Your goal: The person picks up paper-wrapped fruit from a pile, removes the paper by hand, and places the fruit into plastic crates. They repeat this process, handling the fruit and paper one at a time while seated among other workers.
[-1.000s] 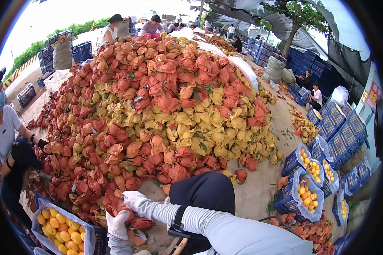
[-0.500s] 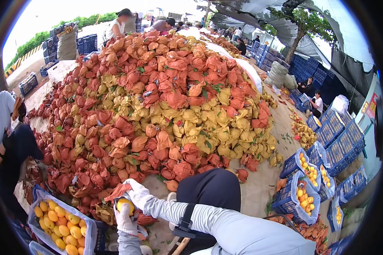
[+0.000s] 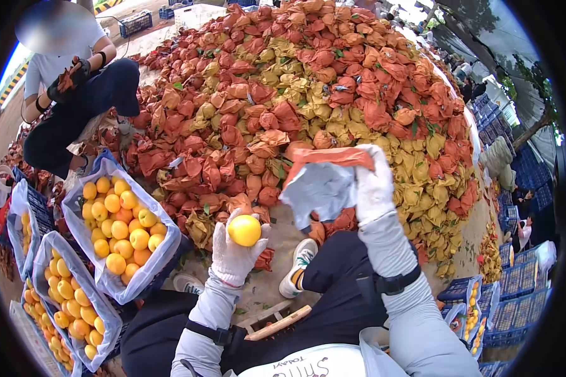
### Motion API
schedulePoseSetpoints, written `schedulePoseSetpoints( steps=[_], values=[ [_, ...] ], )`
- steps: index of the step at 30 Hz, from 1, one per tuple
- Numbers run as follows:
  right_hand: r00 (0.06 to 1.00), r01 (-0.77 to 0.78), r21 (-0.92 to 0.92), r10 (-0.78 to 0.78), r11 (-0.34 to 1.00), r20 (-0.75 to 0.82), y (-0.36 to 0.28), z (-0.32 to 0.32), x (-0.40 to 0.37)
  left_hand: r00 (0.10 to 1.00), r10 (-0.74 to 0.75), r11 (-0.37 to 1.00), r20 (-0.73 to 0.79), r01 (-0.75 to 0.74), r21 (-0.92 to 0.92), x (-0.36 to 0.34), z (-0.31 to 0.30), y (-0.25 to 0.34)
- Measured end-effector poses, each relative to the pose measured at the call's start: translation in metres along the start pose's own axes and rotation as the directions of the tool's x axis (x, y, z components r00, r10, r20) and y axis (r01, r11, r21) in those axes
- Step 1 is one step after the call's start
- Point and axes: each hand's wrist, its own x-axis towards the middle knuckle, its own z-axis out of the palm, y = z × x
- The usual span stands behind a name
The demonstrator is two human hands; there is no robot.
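Note:
My left hand [image 3: 231, 256], in a white glove, holds a round yellow-orange fruit [image 3: 244, 230] on its palm and fingers, close to the crate of fruit. My right hand [image 3: 374, 185], also gloved, grips the edge of an opened paper bag [image 3: 324, 182], orange outside and grey inside, to the right of the fruit. Fruit and bag are apart. Beyond both hands rises a large heap of orange and yellow wrapped fruits [image 3: 258, 138]. A blue crate with a pale liner [image 3: 75, 220] holds several bare fruits at the left.
More lined fruit crates [image 3: 44, 251] stand at the lower left. A person [image 3: 82, 94] with dark gloves sits at the upper left. Blue crates [image 3: 516, 276] are stacked at the right. My shoe [image 3: 297, 267] is on the ground before the heap, with a wooden stool edge [image 3: 278, 323] below.
The view has turned left and down. The orange bag has come off the fruit and moved right with my right hand, while the fruit stays in my left hand.

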Motion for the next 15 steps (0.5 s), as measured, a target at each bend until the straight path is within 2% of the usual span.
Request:
schedulePoseSetpoints(
  steps=[1,2,3,4,5,6,7,8,9,10,11,12,13,14,15],
  values=[
    [0.982,0.191,-0.393,-0.176,0.899,0.075,-0.032,-0.036,0.009,0.998,-0.063,0.994,-0.018,0.061,-0.091,-0.005,0.002,0.001],
    [0.916,0.372,-0.742,-0.351,0.557,0.195,-0.045,-0.083,0.017,0.998,-0.06,0.994,-0.019,0.058,-0.096,-0.008,0.004,0.0],
    [0.832,0.486,-0.845,-0.415,0.223,0.369,-0.044,-0.14,0.027,0.998,-0.066,0.994,-0.01,0.065,-0.087,-0.009,0.007,-0.001],
    [0.861,0.425,-0.905,-0.322,0.029,0.394,-0.046,-0.194,0.028,0.997,-0.073,0.994,0.0,0.073,-0.076,-0.011,0.01,-0.001],
    [0.914,0.357,-0.915,-0.133,-0.187,0.383,-0.05,-0.254,0.024,0.996,-0.069,0.994,-0.051,0.073,0.077,-0.012,0.016,-0.001],
    [0.971,0.22,-0.882,0.178,-0.417,0.158,-0.063,-0.301,0.014,0.996,-0.067,0.995,-0.05,0.07,0.075,-0.013,0.014,0.001],
    [0.852,0.08,-0.821,0.466,-0.565,-0.237,-0.061,-0.367,0.006,0.994,-0.108,0.984,-0.033,0.111,0.139,-0.014,0.009,0.003],
    [0.736,0.216,-0.791,0.628,-0.573,-0.254,-0.031,-0.502,-0.024,0.988,-0.151,0.967,-0.02,0.152,0.203,-0.016,0.006,0.003],
    [0.627,0.226,-0.744,0.678,-0.629,-0.383,-0.06,-0.485,-0.038,0.985,-0.138,0.949,-0.108,0.163,0.269,-0.017,0.021,0.002],
    [0.498,0.258,-0.694,0.708,-0.672,-0.501,-0.091,-0.461,-0.051,0.986,-0.129,0.951,-0.108,0.154,0.269,-0.012,0.024,0.002],
    [0.478,0.115,-0.829,0.762,-0.547,-0.436,-0.101,-0.432,-0.042,0.984,-0.099,0.807,-0.149,0.167,0.567,-0.01,0.025,0.002],
    [0.568,-0.075,-0.918,0.74,-0.39,-0.361,-0.095,-0.414,-0.043,0.98,-0.058,0.572,-0.188,0.187,0.798,-0.01,0.026,0.001],
    [0.653,-0.243,-0.952,0.693,-0.188,-0.304,-0.088,-0.394,-0.048,0.986,0.024,0.526,-0.164,0.127,0.841,-0.006,0.023,-0.007],
    [0.719,-0.163,-0.981,0.668,-0.109,-0.194,-0.083,-0.348,-0.044,0.984,0.033,0.52,-0.177,0.134,0.843,-0.007,0.018,-0.011],
    [0.727,-0.141,-0.99,0.676,-0.027,-0.122,-0.078,-0.306,-0.035,0.981,0.081,0.457,-0.175,0.119,0.881,-0.006,0.014,-0.013]
  ],
)
